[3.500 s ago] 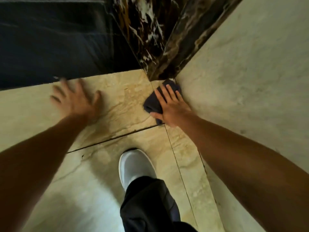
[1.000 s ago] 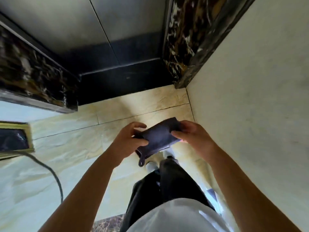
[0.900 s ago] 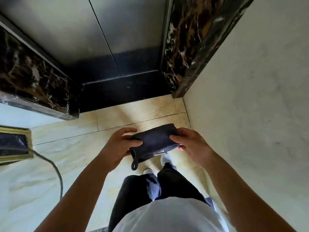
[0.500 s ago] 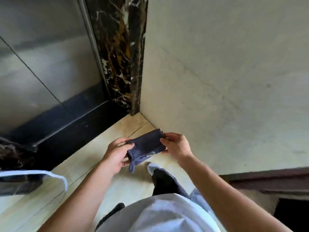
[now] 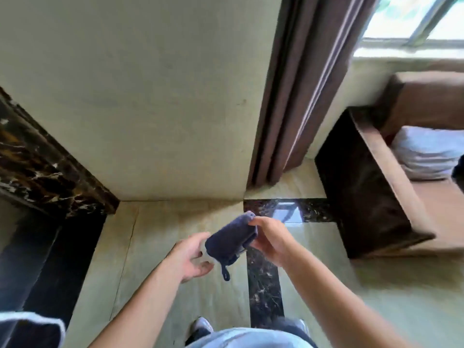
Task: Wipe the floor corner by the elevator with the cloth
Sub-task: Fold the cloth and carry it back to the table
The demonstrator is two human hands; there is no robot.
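Standing view of the beige wall [image 5: 150, 96], taken as landmark. At its foot lies the pale tiled floor [image 5: 175, 285]; to its left, the dark marble elevator surround [image 5: 37, 172]; to its right, a brown curtain [image 5: 301, 84] and armchair [image 5: 376, 184]. Before the wall, held clear of the floor, the folded dark cloth [image 5: 231, 239] spans both hands: left hand [image 5: 193, 257] cupping its lower end, right hand [image 5: 271, 237] pinching its upper edge, apparently refolding it. The elevator door is cropped; motion blur obscures fingertips.

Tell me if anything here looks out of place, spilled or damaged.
Nothing stands out. The folded cloth is held off the floor between the left hand and right hand. The floor shows no spill, and the curtain hangs straight.
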